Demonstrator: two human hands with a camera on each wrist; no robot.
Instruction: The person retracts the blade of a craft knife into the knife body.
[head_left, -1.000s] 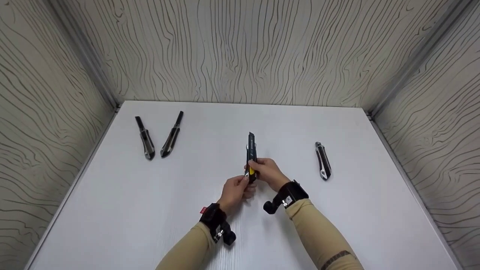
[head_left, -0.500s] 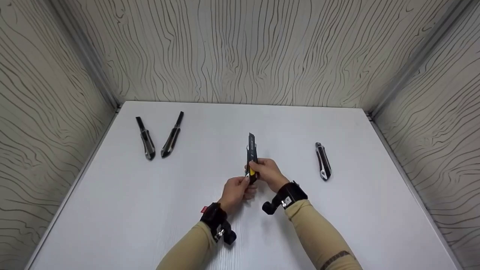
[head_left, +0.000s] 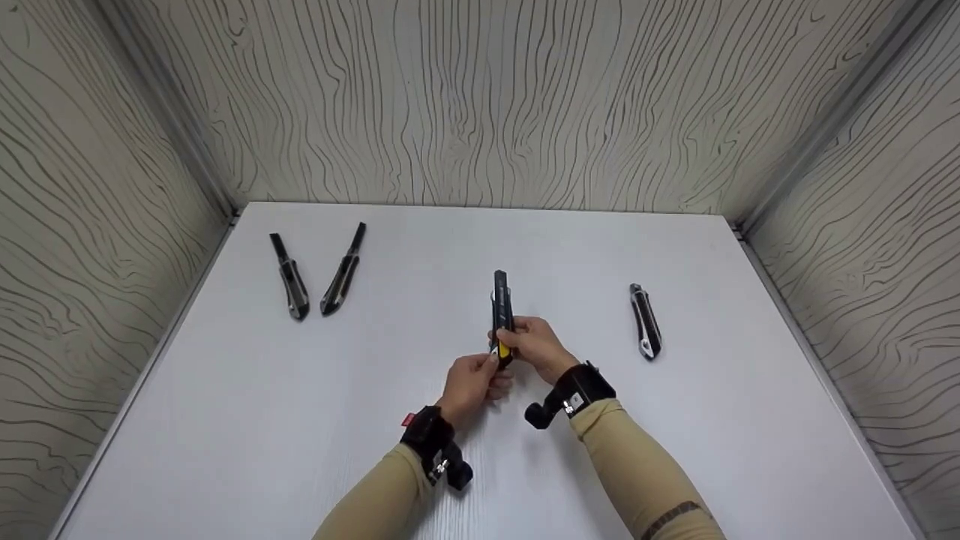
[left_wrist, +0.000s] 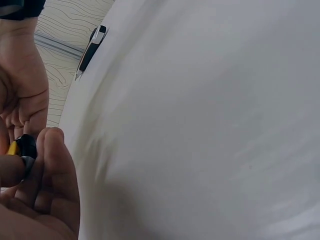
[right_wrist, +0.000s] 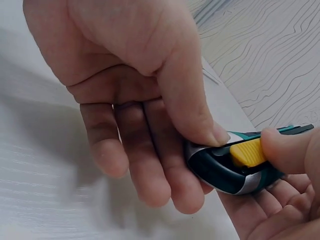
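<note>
Over the middle of the table both hands hold a dark utility knife, its blade pointing away from the body. My left hand pinches its butt end between thumb and fingers. Around the handle, my right hand grips with its thumb against the yellow slider. A dark green handle with silver trim shows in the right wrist view. The left wrist view catches only the butt of the knife, between the fingers.
Two utility knives with blades out, one left of the other, lie at the back left of the white table. Another knife lies to the right. Wood-patterned walls enclose the back and sides.
The right thumb and yellow slider have shifted slightly back toward the body, and the blade sticks out a little less. Both hands otherwise stay nearly in place.
</note>
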